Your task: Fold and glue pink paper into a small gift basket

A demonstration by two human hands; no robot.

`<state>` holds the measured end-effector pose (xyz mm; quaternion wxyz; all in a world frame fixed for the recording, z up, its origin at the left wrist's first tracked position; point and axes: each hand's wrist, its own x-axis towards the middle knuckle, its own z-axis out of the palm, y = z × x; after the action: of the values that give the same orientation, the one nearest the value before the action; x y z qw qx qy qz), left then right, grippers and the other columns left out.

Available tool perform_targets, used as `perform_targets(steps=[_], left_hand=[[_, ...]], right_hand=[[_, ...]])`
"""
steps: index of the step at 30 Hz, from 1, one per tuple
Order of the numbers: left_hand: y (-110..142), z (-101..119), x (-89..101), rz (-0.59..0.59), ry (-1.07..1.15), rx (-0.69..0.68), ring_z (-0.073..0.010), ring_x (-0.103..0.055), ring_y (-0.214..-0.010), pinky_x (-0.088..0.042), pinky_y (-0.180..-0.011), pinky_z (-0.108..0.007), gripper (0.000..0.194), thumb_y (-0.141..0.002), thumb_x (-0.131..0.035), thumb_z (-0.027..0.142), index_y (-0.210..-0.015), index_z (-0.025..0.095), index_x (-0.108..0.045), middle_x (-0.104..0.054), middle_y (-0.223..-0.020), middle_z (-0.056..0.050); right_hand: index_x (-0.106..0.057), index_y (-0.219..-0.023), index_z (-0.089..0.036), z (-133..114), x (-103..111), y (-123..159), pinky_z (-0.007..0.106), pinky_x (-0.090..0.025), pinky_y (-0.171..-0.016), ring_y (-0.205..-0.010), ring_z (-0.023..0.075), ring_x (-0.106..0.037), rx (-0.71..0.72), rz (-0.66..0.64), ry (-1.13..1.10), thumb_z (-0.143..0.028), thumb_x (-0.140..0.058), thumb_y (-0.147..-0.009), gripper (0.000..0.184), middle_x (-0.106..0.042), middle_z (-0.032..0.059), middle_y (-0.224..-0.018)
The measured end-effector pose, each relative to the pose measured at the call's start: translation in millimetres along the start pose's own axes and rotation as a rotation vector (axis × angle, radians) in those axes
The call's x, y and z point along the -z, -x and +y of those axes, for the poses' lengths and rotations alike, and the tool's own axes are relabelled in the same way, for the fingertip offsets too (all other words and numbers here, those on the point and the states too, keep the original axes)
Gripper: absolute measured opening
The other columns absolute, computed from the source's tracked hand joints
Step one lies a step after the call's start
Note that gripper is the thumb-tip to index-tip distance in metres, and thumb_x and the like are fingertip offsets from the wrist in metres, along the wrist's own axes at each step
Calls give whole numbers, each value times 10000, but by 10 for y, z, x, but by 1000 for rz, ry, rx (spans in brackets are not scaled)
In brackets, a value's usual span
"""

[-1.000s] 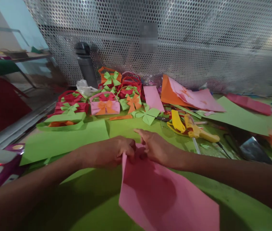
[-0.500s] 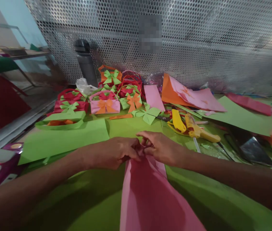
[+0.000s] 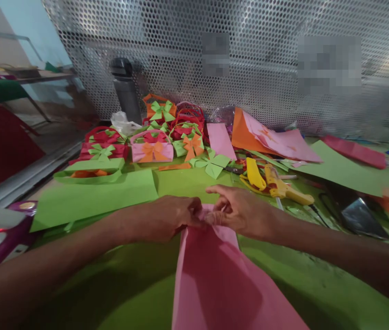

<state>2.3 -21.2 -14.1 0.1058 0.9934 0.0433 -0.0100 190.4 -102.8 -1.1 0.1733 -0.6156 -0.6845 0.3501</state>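
A long pink paper sheet [image 3: 221,279] runs from the bottom of the view up to both my hands, its far end folded or curled. My left hand [image 3: 177,217] is closed on the left side of that far end, its fingertips partly hidden. From the right, my right hand [image 3: 238,211] pinches the same end between thumb and bent fingers, with the index finger stretched out above. Just beyond lie a green paper bow [image 3: 212,162] and a narrow orange paper strip [image 3: 174,167].
Small paper bags with bows [image 3: 152,151] stand at the back left before a grey bottle [image 3: 127,98]. A yellow glue gun [image 3: 288,190] and dark phone [image 3: 364,215] lie right. Green paper [image 3: 94,201] and a purple device [image 3: 5,238] are left. Perforated metal [image 3: 180,50] rises behind.
My right hand has shifted slightly right and its index finger has lifted and straightened. More of the pink paper's far end now shows between the hands. The left hand has barely moved.
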Motion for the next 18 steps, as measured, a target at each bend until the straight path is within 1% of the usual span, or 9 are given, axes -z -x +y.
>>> perform_targets(steps=[2,3,5,6,8,11,13,15,18], left_hand=[[0,28,23,-41,-13,21,-154,-532,-754,-397,-651,-232,326,-749,-503,22,-960,235,-629,-555,-887,-34],[-1,40,32,-49,-5,26,-153,-529,-755,-390,-646,-229,321,-750,-499,16,-951,230,-629,-550,-885,-31],[-3,57,43,-47,27,30,-142,-524,-769,-381,-659,-219,321,-758,-483,-3,-924,229,-630,-544,-891,-17],[-4,60,44,-46,44,21,-138,-522,-783,-378,-676,-215,334,-759,-476,-15,-924,233,-629,-542,-903,-10],[-4,58,42,-45,67,12,-134,-521,-814,-375,-715,-213,346,-759,-469,-32,-930,226,-624,-543,-939,-6],[-2,47,40,-51,74,12,-139,-521,-818,-378,-718,-221,328,-768,-475,-19,-938,220,-622,-546,-950,-13],[0,40,41,-55,86,13,-144,-521,-811,-386,-714,-226,291,-778,-480,1,-916,209,-628,-550,-936,-24],[3,34,42,-56,104,7,-147,-521,-811,-393,-717,-229,295,-782,-481,8,-926,218,-631,-550,-923,-29],[5,23,37,-48,128,5,-149,-520,-804,-393,-707,-234,338,-790,-482,16,-966,263,-629,-543,-907,-26]], right_hand=[[-366,-1326,-161,-47,30,69,281,-429,-603,-738,195,-611,-31,-65,27,-434,-653,-688,751,-664,73,-894],[-382,-1314,-180,-69,35,102,287,-431,-607,-757,209,-613,-44,-89,47,-471,-677,-647,785,-664,76,-922],[-449,-1251,-205,-106,25,155,294,-429,-608,-770,226,-611,-60,-100,105,-472,-715,-586,765,-667,71,-922],[-480,-1212,-210,-120,15,172,293,-426,-608,-764,225,-608,-67,-94,137,-426,-725,-580,711,-668,64,-906],[-515,-1157,-203,-135,-4,183,280,-417,-608,-739,208,-602,-78,-86,183,-278,-697,-603,588,-668,52,-863],[-512,-1172,-172,-144,0,148,236,-398,-556,-674,166,-589,-137,-117,152,-117,-591,-638,543,-666,40,-798],[-504,-1195,-144,-151,25,101,209,-371,-494,-587,132,-561,-201,-161,90,-78,-548,-646,555,-655,25,-725],[-509,-1194,-113,-155,55,49,197,-342,-450,-515,110,-519,-250,-200,56,-58,-532,-634,563,-630,1,-639],[-519,-1186,-92,-137,77,-19,201,-328,-440,-505,114,-519,-273,-231,61,-74,-555,-614,573,-621,-10,-589]])
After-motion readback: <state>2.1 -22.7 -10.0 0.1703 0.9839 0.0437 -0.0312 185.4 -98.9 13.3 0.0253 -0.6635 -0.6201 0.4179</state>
